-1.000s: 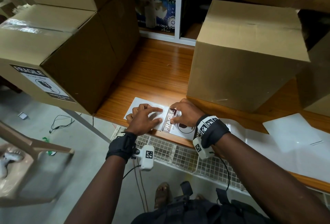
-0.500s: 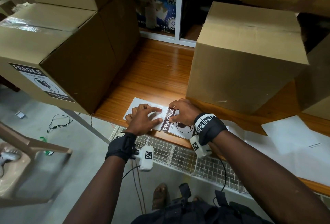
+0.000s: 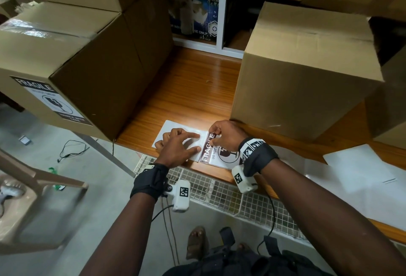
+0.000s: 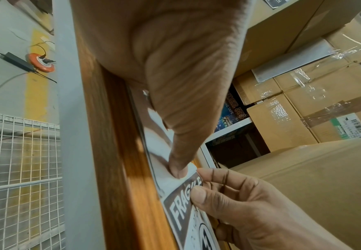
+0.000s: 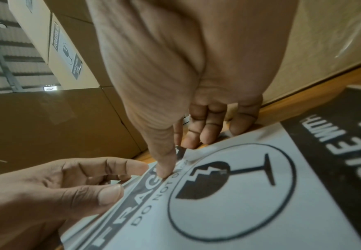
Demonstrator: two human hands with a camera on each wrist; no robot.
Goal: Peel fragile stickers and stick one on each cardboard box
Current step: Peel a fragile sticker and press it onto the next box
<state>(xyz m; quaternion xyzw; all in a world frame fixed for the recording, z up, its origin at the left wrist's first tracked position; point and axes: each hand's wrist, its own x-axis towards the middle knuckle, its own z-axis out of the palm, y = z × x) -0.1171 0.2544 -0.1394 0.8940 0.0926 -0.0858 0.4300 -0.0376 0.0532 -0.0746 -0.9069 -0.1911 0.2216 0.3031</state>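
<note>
A large cardboard box [image 3: 72, 73] overhangs the bench's [image 3: 186, 91] left edge, a fragile label [image 3: 50, 99] already stuck on its near face, with another box stacked on top of it. A second, unlabelled cardboard box [image 3: 303, 71] stands toward the right, its front bottom edge just behind the hands. White sheets [image 3: 360, 165] lie along the front edge at the far right. At the front edge, between the two boxes, lies the backing sheet [image 3: 175, 126] with the fragile sticker [image 3: 211, 150] on its right part. The left hand [image 3: 175, 146] presses flat on the bare backing, fingers spread and straight, thumb tip beside the sticker's dark FRAGILE band. The right hand [image 3: 226, 135] pinches the sticker's far corner between thumb and forefinger; the corner seems slightly raised from the backing, though the wrist views are too blurred to be sure.
</note>
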